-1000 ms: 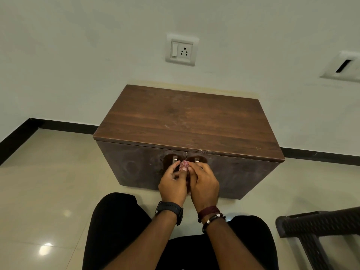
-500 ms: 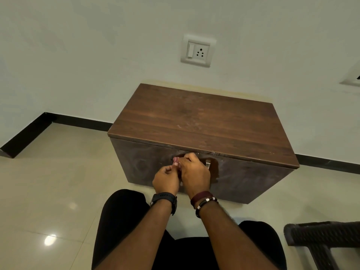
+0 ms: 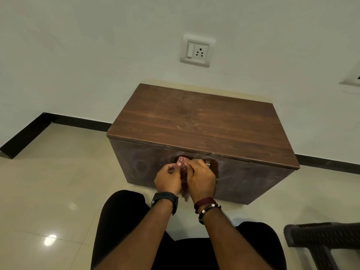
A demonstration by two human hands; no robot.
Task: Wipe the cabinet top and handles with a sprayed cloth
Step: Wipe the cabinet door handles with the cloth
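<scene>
Fingers of the left hand (image 3: 169, 179) and right hand (image 3: 200, 178) pinch a small pink checked cloth (image 3: 181, 162) against the dark wooden cabinet (image 3: 204, 121) front, just under its top's near edge. Keeping the cloth wrapped round the metal handle (image 3: 208, 163) would probably clean best.

Both hands work at the front of a low brown cabinet (image 3: 202, 121): the left hand (image 3: 168, 181) and right hand (image 3: 201, 179) pinch a pinkish cloth (image 3: 181, 162) between them, beside a metal handle (image 3: 208, 163); a wall socket (image 3: 197, 50) sits above
</scene>
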